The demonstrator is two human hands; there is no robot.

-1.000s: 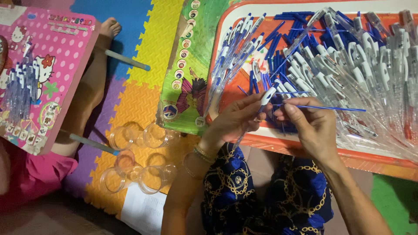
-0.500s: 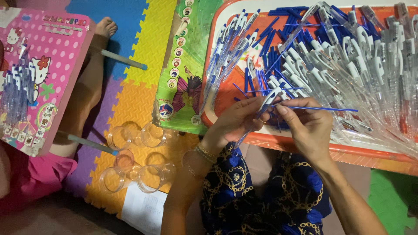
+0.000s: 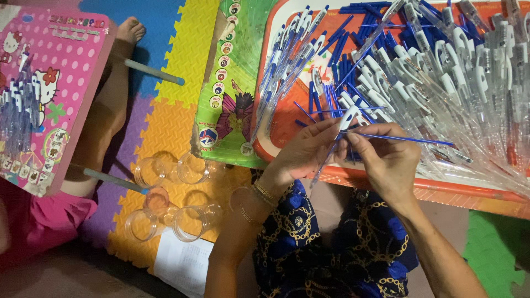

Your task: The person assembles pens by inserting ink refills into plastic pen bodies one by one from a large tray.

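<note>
Hands meet at the near edge of an orange, rimmed plastic tray table [image 3: 287, 118]. The left hand [image 3: 306, 152] pinches a clear plastic pen barrel with a white clip [image 3: 335, 144] between thumb and fingers; the barrel is tilted, clip end up toward the tray, lower end pointing down toward the lap. The right hand [image 3: 386, 160] grips a thin blue ink refill [image 3: 406, 139] near its left end with thumb and forefinger; the refill lies almost level and extends rightward over the tray. Whether refill end and barrel touch cannot be determined, as the fingertips cover the junction. Behind both hands the tray carries a large heap of clear pen barrels with white clips [image 3: 458, 77] and a cluster of loose blue refills [image 3: 359, 49]. Left of the tray lies a green printed board [image 3: 232, 66] on a multicoloured foam puzzle mat [image 3: 176, 110]. Several clear plastic cups [image 3: 165, 193] rest on the mat near the left forearm. At far left, a pink patterned folding table [image 3: 49, 99] holds more pens, with another person's bare foot [image 3: 130, 30] beside it.
</note>
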